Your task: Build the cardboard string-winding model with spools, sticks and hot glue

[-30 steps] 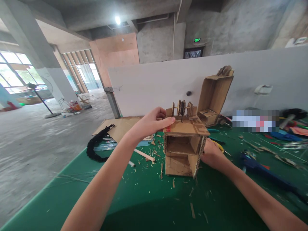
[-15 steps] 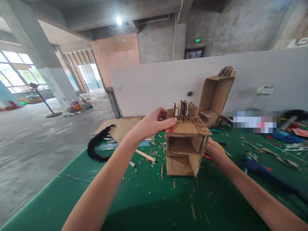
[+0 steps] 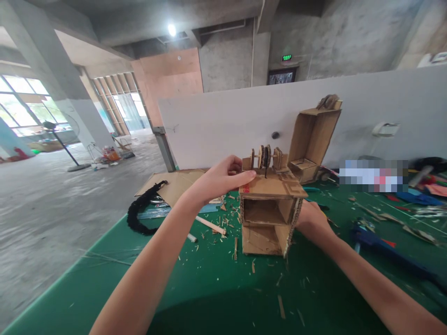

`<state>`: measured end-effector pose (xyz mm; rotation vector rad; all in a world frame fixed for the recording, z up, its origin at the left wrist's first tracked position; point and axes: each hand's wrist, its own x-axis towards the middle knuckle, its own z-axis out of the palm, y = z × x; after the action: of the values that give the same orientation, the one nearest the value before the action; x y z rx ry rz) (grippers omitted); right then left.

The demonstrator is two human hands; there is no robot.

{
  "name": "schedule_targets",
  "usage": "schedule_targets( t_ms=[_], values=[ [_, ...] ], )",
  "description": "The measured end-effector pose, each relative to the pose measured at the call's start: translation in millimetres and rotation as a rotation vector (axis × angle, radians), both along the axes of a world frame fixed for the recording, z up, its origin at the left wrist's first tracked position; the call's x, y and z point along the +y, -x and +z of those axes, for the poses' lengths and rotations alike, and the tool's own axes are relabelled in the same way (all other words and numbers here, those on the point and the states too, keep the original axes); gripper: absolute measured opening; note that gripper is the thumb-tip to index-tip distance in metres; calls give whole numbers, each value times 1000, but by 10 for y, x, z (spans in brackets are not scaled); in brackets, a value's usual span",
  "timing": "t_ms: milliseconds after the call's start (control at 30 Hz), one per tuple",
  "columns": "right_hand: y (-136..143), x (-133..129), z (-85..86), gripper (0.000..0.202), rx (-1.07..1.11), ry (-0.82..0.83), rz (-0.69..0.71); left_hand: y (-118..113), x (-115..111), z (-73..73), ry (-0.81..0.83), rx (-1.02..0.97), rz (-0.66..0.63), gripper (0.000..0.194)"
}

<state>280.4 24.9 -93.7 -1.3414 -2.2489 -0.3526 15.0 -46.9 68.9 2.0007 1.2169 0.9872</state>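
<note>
A cardboard box with two open compartments (image 3: 268, 186) stands upright on the green table (image 3: 195, 288). On its top, cardboard discs (image 3: 264, 157) sit on a thin rod between upright pieces, with a dark strand hanging down. My left hand (image 3: 232, 174) grips the box's top left edge, its thumb lying on the top surface and its fingers behind. Beside the right side of the box is my right hand (image 3: 312, 218), its fingers partly hidden behind the box; whether they hold anything cannot be made out.
Behind stands a taller cardboard structure (image 3: 316, 135) near the white partition (image 3: 223, 125). A blue glue gun (image 3: 387, 251) lies at the right. At the left are a black fuzzy coil (image 3: 138, 211), flat cardboard (image 3: 181, 179) and a wooden stick (image 3: 210, 225). Scraps litter the table.
My right hand has shifted slightly left, closer in behind the box's right side. The box has turned or moved very slightly left. My left hand keeps its place on it.
</note>
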Motion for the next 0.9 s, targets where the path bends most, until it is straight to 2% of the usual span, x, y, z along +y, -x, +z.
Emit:
schedule_targets(
  t_ms=[200, 300, 400, 533, 667, 800, 900],
  values=[
    [-37, -8, 159, 29, 180, 124, -27, -4, 11, -14, 24, -44, -43, 36],
    [-118, -43, 239, 29, 228, 283, 73, -15, 15, -12, 38, -58, -57, 35],
    [-136, -45, 226, 24, 184, 387, 162, -21, 11, -2, 43, -58, -54, 34],
    [-45, 1, 165, 22, 186, 306, 86, -14, 2, 2, 31, -59, -57, 33],
    [-14, -47, 218, 23, 225, 275, 24, -9, -6, 4, 19, -25, -28, 34],
    [-96, -114, 265, 25, 212, 371, 105, -16, -7, 6, 24, -11, -18, 35],
    [-103, -61, 191, 23, 158, 319, 147, -18, -8, 6, 8, -16, -26, 35]
  ],
)
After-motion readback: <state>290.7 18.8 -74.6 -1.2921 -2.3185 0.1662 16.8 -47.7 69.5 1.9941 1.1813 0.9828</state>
